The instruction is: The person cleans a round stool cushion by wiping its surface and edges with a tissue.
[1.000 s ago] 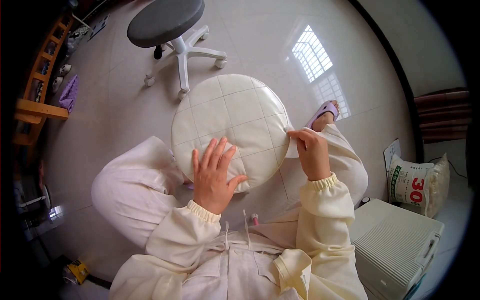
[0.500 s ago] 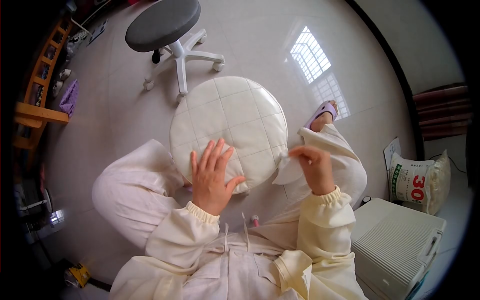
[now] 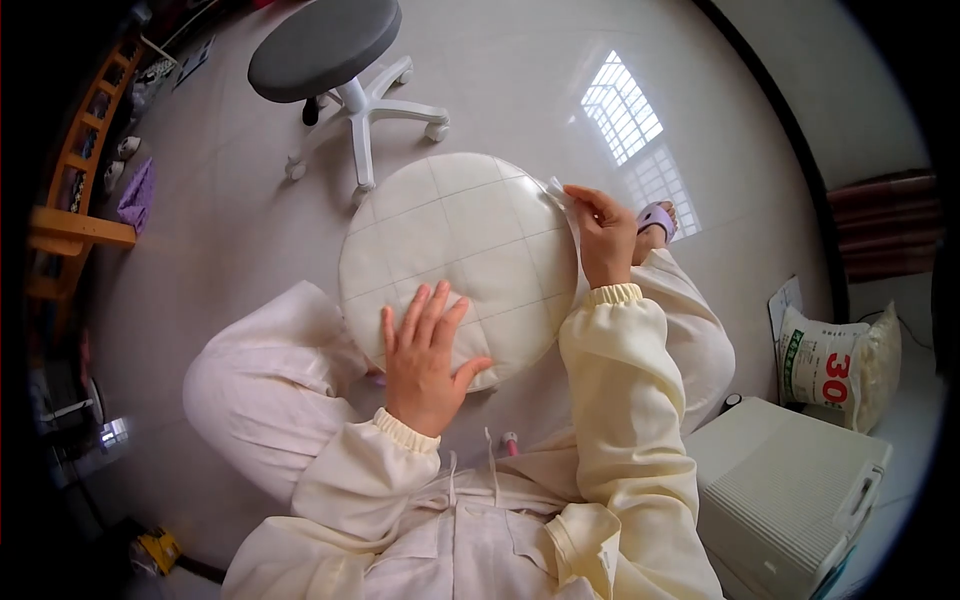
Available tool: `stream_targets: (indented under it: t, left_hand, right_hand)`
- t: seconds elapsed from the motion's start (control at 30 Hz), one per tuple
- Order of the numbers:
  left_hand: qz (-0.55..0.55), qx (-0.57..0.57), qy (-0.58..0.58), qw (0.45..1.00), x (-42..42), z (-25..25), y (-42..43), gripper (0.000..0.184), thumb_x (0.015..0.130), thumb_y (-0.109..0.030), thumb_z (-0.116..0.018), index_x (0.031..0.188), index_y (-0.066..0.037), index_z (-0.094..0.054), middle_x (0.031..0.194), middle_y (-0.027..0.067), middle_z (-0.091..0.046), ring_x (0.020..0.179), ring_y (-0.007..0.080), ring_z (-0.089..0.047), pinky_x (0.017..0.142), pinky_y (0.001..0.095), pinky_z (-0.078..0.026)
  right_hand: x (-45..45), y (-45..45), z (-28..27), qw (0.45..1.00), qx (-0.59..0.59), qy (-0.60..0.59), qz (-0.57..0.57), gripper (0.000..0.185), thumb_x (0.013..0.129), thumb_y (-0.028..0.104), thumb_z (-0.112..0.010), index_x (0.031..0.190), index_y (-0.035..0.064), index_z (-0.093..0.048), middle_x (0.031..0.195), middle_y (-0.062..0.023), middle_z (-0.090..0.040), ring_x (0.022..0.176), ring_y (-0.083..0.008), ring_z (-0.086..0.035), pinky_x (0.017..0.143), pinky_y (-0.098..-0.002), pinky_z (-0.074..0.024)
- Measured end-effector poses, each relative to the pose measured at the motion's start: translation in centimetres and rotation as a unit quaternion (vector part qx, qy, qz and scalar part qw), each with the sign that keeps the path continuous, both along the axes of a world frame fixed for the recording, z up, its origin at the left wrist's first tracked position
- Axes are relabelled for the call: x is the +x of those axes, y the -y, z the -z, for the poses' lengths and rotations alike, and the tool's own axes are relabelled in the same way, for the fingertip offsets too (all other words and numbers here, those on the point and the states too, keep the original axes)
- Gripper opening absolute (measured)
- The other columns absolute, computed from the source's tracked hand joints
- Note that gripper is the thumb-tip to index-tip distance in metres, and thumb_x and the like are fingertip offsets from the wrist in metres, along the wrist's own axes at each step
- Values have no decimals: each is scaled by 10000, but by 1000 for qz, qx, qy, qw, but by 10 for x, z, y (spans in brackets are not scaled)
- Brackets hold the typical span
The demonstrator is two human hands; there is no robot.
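A round cream seat cushion (image 3: 460,240) with a stitched grid lies between the person's knees. My left hand (image 3: 428,350) rests flat on its lower left part, fingers spread. At the cushion's upper right edge, my right hand (image 3: 600,225) pinches a white flap of cover material (image 3: 560,192) that hangs along the rim. What supports the cushion is mostly hidden beneath it.
A grey stool (image 3: 325,50) on a white wheeled base stands beyond the cushion. At the right are a ribbed cream box (image 3: 790,490) and a printed bag (image 3: 825,365). A wooden rack (image 3: 85,225) and a purple cloth (image 3: 137,193) are at the left.
My right hand has moved up along the cushion's right edge, and the flap is now pulled up beside the rim. My left hand has stayed nearly in place on the cushion.
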State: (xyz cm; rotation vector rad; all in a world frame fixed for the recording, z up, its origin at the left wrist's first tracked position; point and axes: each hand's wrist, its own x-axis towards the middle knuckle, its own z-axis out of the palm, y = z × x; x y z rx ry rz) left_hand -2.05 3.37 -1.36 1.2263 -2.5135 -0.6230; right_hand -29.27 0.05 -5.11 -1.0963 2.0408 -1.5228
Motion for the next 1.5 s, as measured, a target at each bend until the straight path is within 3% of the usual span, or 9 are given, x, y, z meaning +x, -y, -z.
stream_targets:
  t: [0.47,0.53,0.67,0.83,0.97,1.27,1.37,1.43,1.5]
  left_hand:
    - [-4,-2,7,1000,-3,-1,-2,754,796,-407,-769,1425,-125,-461,1546,99,-403,1454,324,-328,1183,602,-169]
    - [-3,-7,5,1000,-3,0,-2,749,802,-417,-760,1424,-126,-461,1547,100,-402,1454,324,-328,1181,604,-171]
    - [-3,-14,9,1000,-3,1,-3,744,806,-425,-754,1422,-126,-463,1547,99,-403,1454,322,-329,1180,603,-175]
    - [-5,-17,8,1000,-3,1,-3,740,802,-417,-758,1418,-127,-468,1547,95,-405,1454,318,-331,1180,600,-176]
    - [-7,-14,4,1000,-3,1,-3,737,798,-408,-763,1413,-126,-471,1544,94,-409,1454,317,-331,1181,599,-175]
    - [-4,-7,2,1000,-2,0,-3,739,789,-379,-779,1411,-124,-473,1540,95,-411,1455,315,-329,1182,595,-170]
    - [-4,-6,4,1000,-1,-1,-4,740,791,-376,-779,1415,-123,-470,1541,96,-409,1455,315,-328,1183,594,-170]
    - [0,-9,0,1000,-1,0,-3,743,796,-379,-777,1421,-123,-467,1542,95,-407,1456,315,-327,1184,592,-169]
    - [1,-10,1,1000,-1,0,-4,742,798,-380,-775,1422,-123,-466,1543,95,-407,1456,315,-326,1185,592,-168]
  right_hand:
    - [4,-14,4,972,27,228,-57,190,958,44,-622,1120,-17,-701,947,-55,-729,868,-113,-642,828,-238,-503]
    - [6,-19,4,994,30,90,-56,177,959,47,-622,1104,-9,-707,958,-68,-737,884,-111,-655,826,-246,-504]
    - [15,-29,-5,999,1,15,-38,171,960,45,-611,1091,6,-713,942,-100,-751,857,-117,-679,786,-268,-517]
    - [19,-44,-20,983,82,-154,-62,168,933,53,-625,1070,36,-721,921,-158,-733,804,-289,-726,702,-336,-555]
    - [24,-54,-29,968,57,-232,-81,160,926,58,-623,1049,54,-724,946,-156,-724,826,-334,-704,696,-371,-559]
    - [31,-92,-53,954,97,-252,-131,169,908,13,-623,1040,64,-715,936,-139,-726,821,-322,-703,698,-364,-552]
    - [28,-101,-56,975,96,-143,-136,186,904,0,-634,1070,56,-696,846,-105,-729,751,-248,-705,685,-311,-532]
    - [24,-100,-57,995,93,23,9,183,903,-1,-638,1076,43,-674,776,-62,-694,702,-141,-652,675,-261,-502]
    - [14,-93,-45,998,45,12,48,168,905,1,-631,1066,33,-667,770,-52,-675,705,-115,-624,676,-251,-495]
